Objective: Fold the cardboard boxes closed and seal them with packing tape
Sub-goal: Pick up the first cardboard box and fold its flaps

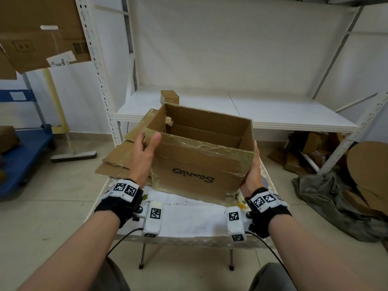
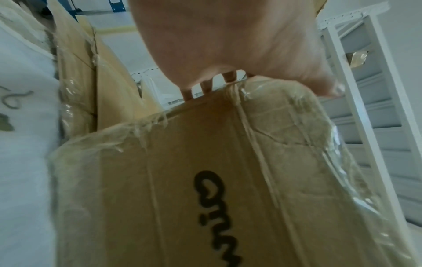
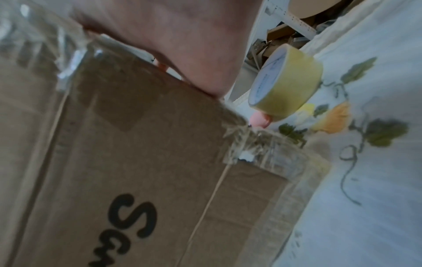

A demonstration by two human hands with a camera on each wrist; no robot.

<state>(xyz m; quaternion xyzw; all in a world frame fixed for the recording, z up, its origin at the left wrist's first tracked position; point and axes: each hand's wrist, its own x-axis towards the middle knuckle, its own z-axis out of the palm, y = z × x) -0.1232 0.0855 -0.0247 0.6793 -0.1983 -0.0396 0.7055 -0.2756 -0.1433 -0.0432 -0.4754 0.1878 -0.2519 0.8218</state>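
Observation:
An open cardboard box (image 1: 199,164) with black writing on its front and old clear tape along its rim is held over a small cloth-covered table (image 1: 189,217). My left hand (image 1: 148,139) grips its near left corner, thumb on the taped front, fingers round the left wall. Along the near right corner my right hand (image 1: 253,164) clasps the box, its fingers hidden behind the right wall. The box (image 2: 205,180) fills the left wrist view. In the right wrist view a yellowish tape roll (image 3: 285,84) stands on edge on the floral cloth just right of the box (image 3: 137,144).
Flattened cardboard (image 1: 117,162) lies at the table's far left. Behind stands a white shelf (image 1: 273,114) with a small brown box (image 1: 170,97). A blue cart (image 1: 25,152) sits left; cardboard scraps (image 1: 367,164) and grey cloth (image 1: 325,196) lie on the floor right.

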